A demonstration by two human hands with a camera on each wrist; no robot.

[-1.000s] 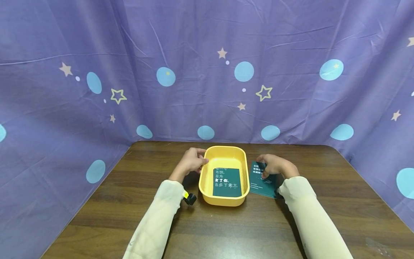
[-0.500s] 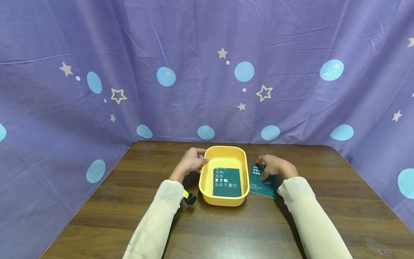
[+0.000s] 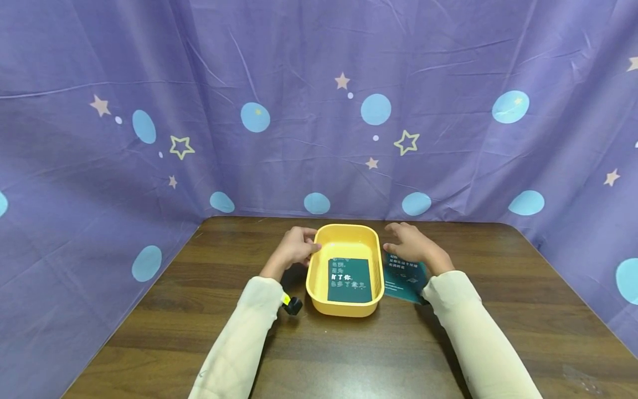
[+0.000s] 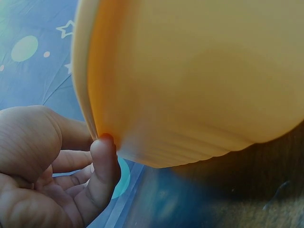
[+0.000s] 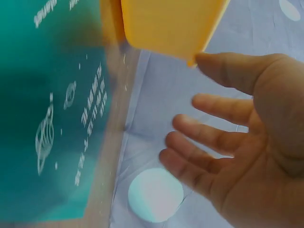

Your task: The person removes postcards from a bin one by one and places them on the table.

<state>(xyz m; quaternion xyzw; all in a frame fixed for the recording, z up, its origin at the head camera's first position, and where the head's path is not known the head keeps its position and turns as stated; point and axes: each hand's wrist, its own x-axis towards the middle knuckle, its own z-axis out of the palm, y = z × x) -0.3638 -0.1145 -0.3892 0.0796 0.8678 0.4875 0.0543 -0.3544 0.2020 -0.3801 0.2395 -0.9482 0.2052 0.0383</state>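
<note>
A yellow plastic tub (image 3: 344, 310) stands near the table's middle, holding a dark green card (image 3: 355, 291) printed with white characters. My left hand (image 3: 294, 247) pinches the tub's left rim between thumb and forefinger, which the left wrist view shows close up at the tub wall (image 4: 190, 85). To the right of the tub lies another green card (image 3: 406, 280) with white print and a small planet drawing, its far part hidden by my right hand (image 3: 412, 244). That hand hovers with fingers spread and nothing in them. In the right wrist view the thumb overlaps the tub's corner.
The brown wooden table (image 3: 339, 360) has its far edge against a purple curtain (image 3: 309, 160) with stars and blue spots. A black wrist camera (image 3: 293, 306) sits at the left cuff. Something clear and shiny (image 3: 580, 379) lies at the near right.
My right hand has let go of the far edge of the green card and moved up and left toward the tub, its fingers opening. The left hand and tub have stayed put.
</note>
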